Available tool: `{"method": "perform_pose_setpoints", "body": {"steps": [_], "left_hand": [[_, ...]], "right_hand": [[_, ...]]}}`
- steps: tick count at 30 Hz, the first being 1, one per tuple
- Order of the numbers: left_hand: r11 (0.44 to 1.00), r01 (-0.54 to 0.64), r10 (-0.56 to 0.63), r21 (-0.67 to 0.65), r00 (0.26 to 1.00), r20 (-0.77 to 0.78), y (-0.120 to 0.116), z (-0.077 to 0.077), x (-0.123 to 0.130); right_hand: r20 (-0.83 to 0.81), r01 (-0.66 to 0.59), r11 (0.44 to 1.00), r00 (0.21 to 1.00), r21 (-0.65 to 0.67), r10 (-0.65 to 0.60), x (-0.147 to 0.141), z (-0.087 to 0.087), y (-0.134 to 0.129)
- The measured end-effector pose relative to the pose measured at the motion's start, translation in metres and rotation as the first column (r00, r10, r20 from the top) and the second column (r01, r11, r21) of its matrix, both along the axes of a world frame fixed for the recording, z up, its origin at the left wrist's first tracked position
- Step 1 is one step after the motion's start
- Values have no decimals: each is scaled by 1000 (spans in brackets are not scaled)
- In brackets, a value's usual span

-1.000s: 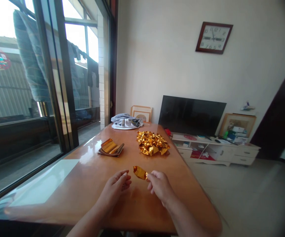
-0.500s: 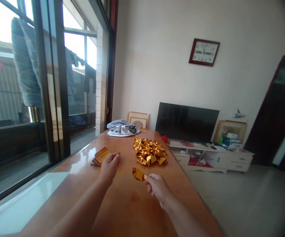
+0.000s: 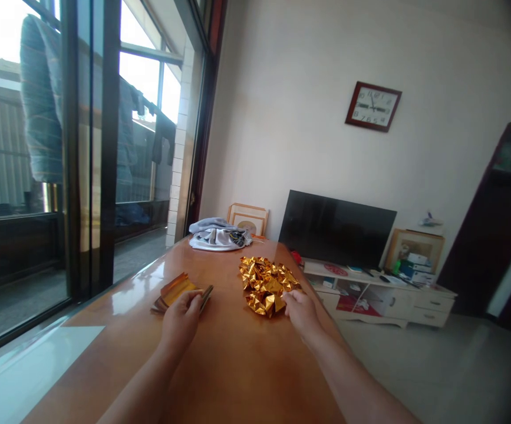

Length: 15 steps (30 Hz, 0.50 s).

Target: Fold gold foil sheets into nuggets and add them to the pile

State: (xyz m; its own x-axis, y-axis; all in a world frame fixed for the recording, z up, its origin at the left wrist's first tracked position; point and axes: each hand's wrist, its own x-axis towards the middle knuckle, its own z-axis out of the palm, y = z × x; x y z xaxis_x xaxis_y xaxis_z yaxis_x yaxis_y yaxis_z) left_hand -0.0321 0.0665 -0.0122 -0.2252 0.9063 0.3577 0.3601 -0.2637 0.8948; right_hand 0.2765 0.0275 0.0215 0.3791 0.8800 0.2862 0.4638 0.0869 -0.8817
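A heap of shiny gold folded foil pieces (image 3: 266, 282) lies on the brown table (image 3: 237, 365). My right hand (image 3: 302, 312) is at the heap's right front edge, fingers pinched together against the foil; whether a piece is between them is hard to make out. On the left, a stack of gold foil sheets (image 3: 176, 290) rests on the table. My left hand (image 3: 183, 318) is beside the stack, its fingers closed on a small folded sheet (image 3: 206, 294) that sticks out past the fingertips.
Folded grey clothes (image 3: 220, 234) lie at the table's far end, with picture frames (image 3: 249, 218) behind. A television (image 3: 337, 228) and a white cabinet (image 3: 392, 303) stand beyond the table's right edge. Glass doors (image 3: 91, 147) run along the left.
My right hand has moved from the near middle of the table to the heap; the gold piece it held is no longer distinct. My left hand has shifted slightly left and nearer. The view has tilted.
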Motion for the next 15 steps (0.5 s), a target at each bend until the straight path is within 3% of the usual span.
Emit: {"method": "perform_pose_setpoints", "body": {"steps": [6, 15], "left_hand": [[997, -69, 69, -21, 998, 7, 1, 5, -7], [995, -89, 89, -47, 996, 4, 1, 8, -10]], "right_hand": [[91, 156, 987, 983, 36, -159, 26, 1, 44], [180, 188, 982, 965, 25, -190, 34, 7, 78]]}}
